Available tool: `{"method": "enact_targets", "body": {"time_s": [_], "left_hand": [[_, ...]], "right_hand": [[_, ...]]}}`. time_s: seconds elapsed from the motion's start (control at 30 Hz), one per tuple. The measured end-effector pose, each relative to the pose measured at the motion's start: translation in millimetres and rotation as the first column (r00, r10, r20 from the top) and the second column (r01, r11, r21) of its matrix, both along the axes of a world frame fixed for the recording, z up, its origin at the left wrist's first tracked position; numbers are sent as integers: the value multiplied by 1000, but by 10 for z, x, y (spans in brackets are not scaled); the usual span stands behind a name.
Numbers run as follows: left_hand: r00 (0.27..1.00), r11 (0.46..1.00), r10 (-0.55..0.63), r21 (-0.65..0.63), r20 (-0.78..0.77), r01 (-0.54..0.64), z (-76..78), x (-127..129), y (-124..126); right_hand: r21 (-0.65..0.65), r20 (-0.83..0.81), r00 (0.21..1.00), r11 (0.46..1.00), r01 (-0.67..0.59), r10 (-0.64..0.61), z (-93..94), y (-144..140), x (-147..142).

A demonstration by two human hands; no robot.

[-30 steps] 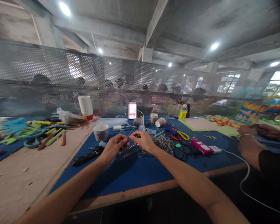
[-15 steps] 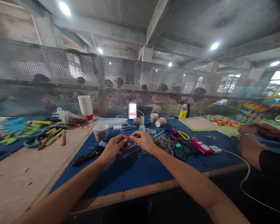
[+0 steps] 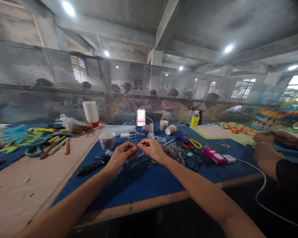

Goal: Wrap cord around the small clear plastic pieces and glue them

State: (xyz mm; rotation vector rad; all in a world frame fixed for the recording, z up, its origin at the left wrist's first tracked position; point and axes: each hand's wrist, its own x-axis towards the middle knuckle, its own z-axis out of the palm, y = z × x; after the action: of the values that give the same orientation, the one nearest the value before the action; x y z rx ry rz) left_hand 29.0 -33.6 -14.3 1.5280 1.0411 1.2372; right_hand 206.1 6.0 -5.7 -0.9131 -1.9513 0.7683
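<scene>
A craft workshop: bare concrete beams overhead, a perforated metal screen (image 3: 64, 86) across mid-frame with workers behind, and a long blue-covered bench (image 3: 151, 181) strewn with scissors (image 3: 191, 143), cord and foam cut-outs (image 3: 17, 135).

Round ceiling lights (image 3: 227, 49) are illuminating concrete beams (image 3: 164, 23); a perforated metal screen (image 3: 52, 86) is bordering the blue tabletop (image 3: 151, 181).

Thin strand pinched between two hands over the blue mat

A fine, pale thread (image 3: 138, 145) ran short and nearly level between the fingertips of the left hand (image 3: 121, 155) and the right hand (image 3: 152, 149), held just above the blue mat (image 3: 151, 181). It was too thin to make out its colour or ends. A tangled grey cord pile (image 3: 175, 152) lay just beside the right hand.
</scene>
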Motion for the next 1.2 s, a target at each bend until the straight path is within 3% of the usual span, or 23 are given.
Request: {"method": "enact_targets", "body": {"time_s": [0.37,0.7,0.93,1.2], "left_hand": [[999,999,12,-33,34,-10,46,14,-29],[996,995,79,-70,44,-75,100,-10,-34],[986,989,143,-45,84,-139,119,-64,1],[968,980,200,-28,155,-198,114,-189,77]], "right_hand": [[48,29,999,998,37,-39,18,-11,4],[18,11,999,999,-46,46,31,39,61],[24,17,1000,1000,18,-18,94,244,254],[-56,-165,976,989,133,-141,153,499,503]]}}
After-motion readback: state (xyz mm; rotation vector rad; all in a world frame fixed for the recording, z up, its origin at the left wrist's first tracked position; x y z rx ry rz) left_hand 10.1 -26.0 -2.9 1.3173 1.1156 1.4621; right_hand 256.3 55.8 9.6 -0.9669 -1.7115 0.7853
